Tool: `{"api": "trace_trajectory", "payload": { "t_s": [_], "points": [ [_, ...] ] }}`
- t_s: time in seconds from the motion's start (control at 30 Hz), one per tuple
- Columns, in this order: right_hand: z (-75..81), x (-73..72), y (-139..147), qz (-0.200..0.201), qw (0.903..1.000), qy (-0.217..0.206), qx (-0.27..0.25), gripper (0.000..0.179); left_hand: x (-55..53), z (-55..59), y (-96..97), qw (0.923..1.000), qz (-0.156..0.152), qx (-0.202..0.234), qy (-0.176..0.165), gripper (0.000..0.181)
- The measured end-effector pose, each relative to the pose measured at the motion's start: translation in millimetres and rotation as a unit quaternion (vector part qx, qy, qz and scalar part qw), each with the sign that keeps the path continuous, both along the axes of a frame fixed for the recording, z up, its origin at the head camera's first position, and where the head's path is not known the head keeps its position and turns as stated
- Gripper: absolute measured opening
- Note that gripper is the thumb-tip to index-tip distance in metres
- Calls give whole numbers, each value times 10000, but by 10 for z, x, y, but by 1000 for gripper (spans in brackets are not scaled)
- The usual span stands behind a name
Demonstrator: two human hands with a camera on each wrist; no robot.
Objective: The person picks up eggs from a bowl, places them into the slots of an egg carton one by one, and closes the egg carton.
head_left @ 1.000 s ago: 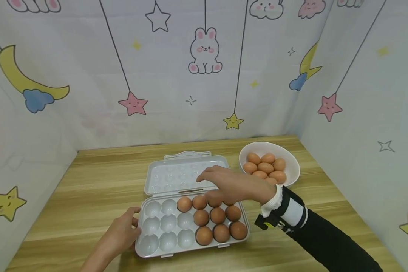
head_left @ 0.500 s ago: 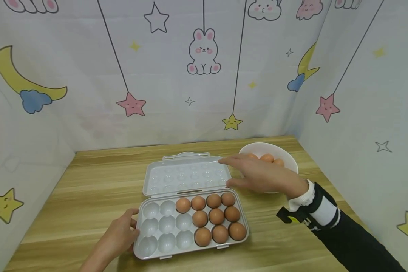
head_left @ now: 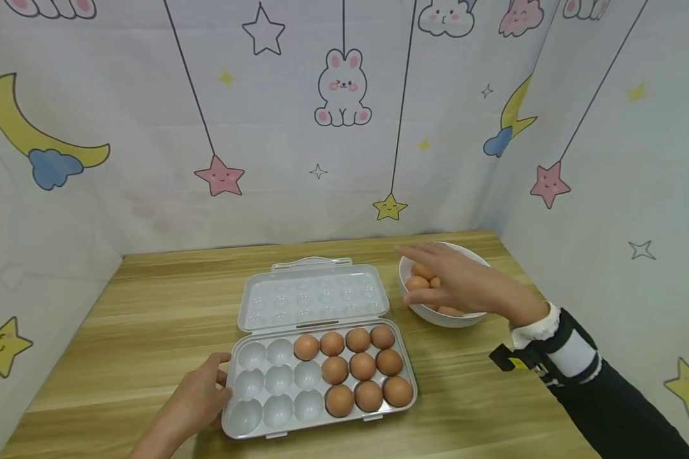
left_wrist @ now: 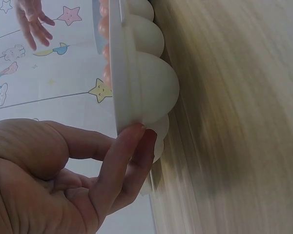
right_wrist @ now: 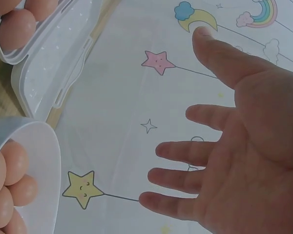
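Observation:
A white plastic egg tray (head_left: pixel 278 379) lies with its lid (head_left: pixel 316 296) folded back. Brown eggs (head_left: pixel 363 365) fill its right part, while several cups on the left hold none. At the tray's left end, my left hand (head_left: pixel 198 395) grips the edge; in the left wrist view its curled fingers (left_wrist: pixel 119 165) meet the wall below the rim. My right hand (head_left: pixel 459 280) hovers over the white bowl (head_left: pixel 448 320), fingers extended and spread, holding nothing. More brown eggs (head_left: pixel 418 284) sit in that bowl, partly hidden by the hand. The right wrist view shows the bare palm (right_wrist: pixel 263 146).
All of this stands on a wood-grain table (head_left: pixel 166 306). White cloth with cartoon drawings (head_left: pixel 344 89) hangs behind and along both sides. The bowl stands at the back right, beside the lid.
My right hand has moved right, from above the tray's back-right cups to over the bowl, uncovering the eggs there. The left hand stays at the tray's left end.

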State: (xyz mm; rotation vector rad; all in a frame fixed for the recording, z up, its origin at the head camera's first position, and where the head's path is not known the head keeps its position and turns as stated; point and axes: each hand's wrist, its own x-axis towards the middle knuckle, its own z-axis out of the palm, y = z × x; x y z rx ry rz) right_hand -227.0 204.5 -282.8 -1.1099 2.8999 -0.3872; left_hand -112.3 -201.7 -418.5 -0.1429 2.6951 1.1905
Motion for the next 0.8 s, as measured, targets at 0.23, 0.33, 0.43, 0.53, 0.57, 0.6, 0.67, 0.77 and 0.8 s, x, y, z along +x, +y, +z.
{"api": "trace_trajectory", "payload": {
  "t_s": [0.23, 0.33, 0.43, 0.53, 0.57, 0.6, 0.67, 0.77, 0.8],
  "points": [
    [-86, -114, 96, -532, 9983, -13, 221, 96, -6, 11, -9, 9999, 6, -45, -90, 54],
    [-151, -200, 147, -686, 9972, -111, 289, 93, -6, 10, -11, 9999, 0, -35, -103, 54],
    [-222, -285, 192, -844, 9955, -263, 344, 90, -7, 8, -10, 9999, 14, -31, -122, 54],
    [-304, -369, 231, -992, 9937, -379, 361, 90, -9, 10, -9, 9999, 8, -42, -130, 54],
    [-335, -397, 243, -1049, 9930, -401, 354, 90, -10, 10, -10, 9999, 0, -64, -123, 54],
    [-369, -426, 257, -1082, 9927, -403, 341, 89, -11, 11, -11, 9999, 2, -70, -115, 54],
    [-442, -485, 283, -1113, 9925, -382, 320, 85, -13, 12, -12, 9999, -4, -88, -103, 54],
    [-559, -580, 319, -1115, 9923, -331, 420, 78, -11, 11, -14, 9999, 4, -86, -88, 54],
    [-598, -611, 327, -1124, 9921, -346, 442, 75, -10, 10, -15, 9999, 10, -79, -87, 54]
  ]
}}
